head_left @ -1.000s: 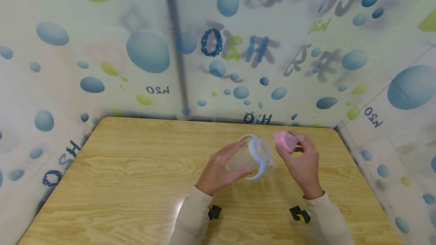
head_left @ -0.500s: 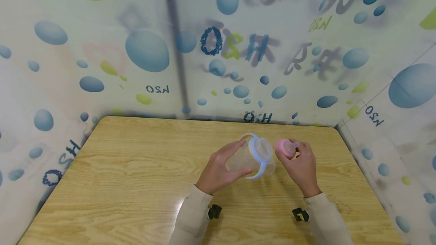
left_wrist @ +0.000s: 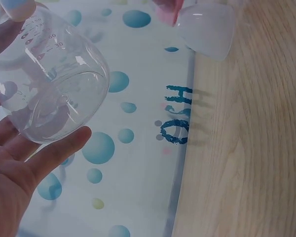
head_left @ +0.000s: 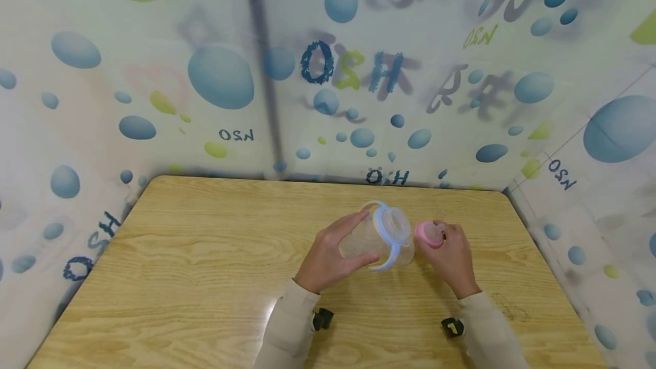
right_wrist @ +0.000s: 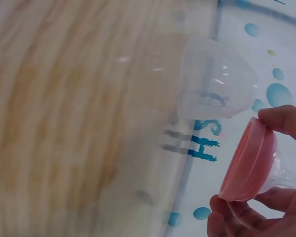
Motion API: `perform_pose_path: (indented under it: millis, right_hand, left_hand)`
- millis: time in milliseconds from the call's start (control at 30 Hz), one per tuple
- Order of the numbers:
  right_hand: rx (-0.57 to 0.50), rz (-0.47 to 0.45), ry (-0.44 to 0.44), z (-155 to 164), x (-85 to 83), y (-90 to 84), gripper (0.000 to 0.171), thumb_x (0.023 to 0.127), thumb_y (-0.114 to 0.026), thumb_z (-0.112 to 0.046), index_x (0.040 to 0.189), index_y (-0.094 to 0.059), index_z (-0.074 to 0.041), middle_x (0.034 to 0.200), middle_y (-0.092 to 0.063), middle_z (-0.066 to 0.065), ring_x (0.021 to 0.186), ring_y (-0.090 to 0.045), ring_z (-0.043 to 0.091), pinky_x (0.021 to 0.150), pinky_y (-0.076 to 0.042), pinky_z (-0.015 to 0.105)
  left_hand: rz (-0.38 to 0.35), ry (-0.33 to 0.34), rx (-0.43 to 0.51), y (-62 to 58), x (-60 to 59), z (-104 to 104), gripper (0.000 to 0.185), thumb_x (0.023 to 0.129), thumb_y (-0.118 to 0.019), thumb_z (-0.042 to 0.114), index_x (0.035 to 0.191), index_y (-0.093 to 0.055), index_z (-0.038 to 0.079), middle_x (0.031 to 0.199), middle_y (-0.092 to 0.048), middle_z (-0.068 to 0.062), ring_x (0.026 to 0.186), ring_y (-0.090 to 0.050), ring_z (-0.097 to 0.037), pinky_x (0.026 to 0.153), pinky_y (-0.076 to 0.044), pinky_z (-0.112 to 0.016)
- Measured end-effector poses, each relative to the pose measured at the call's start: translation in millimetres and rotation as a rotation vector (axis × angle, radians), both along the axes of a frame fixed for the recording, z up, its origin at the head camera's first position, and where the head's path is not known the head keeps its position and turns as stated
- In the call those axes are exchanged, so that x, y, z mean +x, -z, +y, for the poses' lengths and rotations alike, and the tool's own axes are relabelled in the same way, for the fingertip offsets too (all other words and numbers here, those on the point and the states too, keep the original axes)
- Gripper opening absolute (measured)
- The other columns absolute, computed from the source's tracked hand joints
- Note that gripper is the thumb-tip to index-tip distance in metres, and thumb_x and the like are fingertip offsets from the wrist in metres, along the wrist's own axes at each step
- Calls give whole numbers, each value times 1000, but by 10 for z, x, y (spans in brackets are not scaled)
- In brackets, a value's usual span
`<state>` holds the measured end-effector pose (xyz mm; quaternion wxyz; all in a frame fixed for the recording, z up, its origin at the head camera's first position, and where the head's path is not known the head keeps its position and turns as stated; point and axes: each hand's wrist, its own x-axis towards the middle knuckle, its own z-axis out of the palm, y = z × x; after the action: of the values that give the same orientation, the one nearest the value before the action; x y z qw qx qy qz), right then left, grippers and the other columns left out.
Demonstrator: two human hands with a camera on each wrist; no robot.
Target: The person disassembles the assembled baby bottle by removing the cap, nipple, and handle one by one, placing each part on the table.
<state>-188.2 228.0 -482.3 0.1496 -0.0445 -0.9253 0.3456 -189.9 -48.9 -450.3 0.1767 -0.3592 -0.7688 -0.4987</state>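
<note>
My left hand (head_left: 327, 256) grips a clear baby bottle (head_left: 357, 240) round its body, thumb on the near side and fingers on the far side. The bottle tilts with its uncapped mouth toward the right; a light blue two-handled ring (head_left: 393, 231) circles its neck. My right hand (head_left: 455, 261) holds a pink bottle collar with a clear teat (head_left: 429, 234) just right of the bottle mouth, apart from it. In the right wrist view the fingers pinch the rim of the pink collar (right_wrist: 249, 163), its open underside facing left. Marks show on the bottle (left_wrist: 59, 89) in the left wrist view.
A translucent dome-shaped cap (right_wrist: 214, 81) stands on the wood-grain table (head_left: 205, 255), partly behind the bottle in the head view. Patterned wall sheets (head_left: 318, 101) with blue and green drops rise behind the table and at both sides.
My right hand has lowered the pink collar and teat toward the near side, and the collar has turned, now level with the bottle mouth. The left hand and bottle stay in place.
</note>
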Motion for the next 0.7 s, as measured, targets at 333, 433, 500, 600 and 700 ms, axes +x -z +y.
perform_pose_path:
  millis: [333,433,500,600,700]
  right_hand:
    - [1,-96,-27,57,10,71,60,84,-78,-30,124,-60,11,118,-56,30,107,-56,44,91,-46,59]
    - [8,-133,-34,71,14,85,64,85,-78,-31,128,-57,12,121,-54,30,110,-55,45,94,-45,60]
    - [17,-166,-37,74,21,87,67,86,-77,-32,131,-54,12,123,-52,31,112,-54,46,95,-44,61]
    - [39,-205,-46,78,28,90,69,88,-76,-32,134,-51,12,126,-50,32,114,-52,48,97,-43,62]
    - [45,-222,-61,79,38,91,68,89,-76,-31,135,-51,13,127,-50,33,115,-52,48,96,-43,62]
  left_hand:
    - [-16,-4,-6,-1,7,-2,74,78,-87,26,142,-54,8,141,-57,-6,130,-53,-19,106,-45,-37]
    - [-11,-6,-9,5,2,-1,75,78,-87,26,142,-54,9,141,-57,-6,130,-53,-19,105,-45,-37]
    - [-15,-8,-10,3,5,-4,75,78,-87,27,143,-54,9,141,-57,-5,130,-53,-19,105,-45,-37]
    - [-21,-9,-11,1,9,-5,75,78,-87,27,143,-54,9,142,-57,-4,130,-53,-18,104,-46,-38]
    - [-25,-8,-9,3,9,-4,75,78,-87,27,143,-54,9,142,-56,-4,130,-53,-18,104,-46,-39]
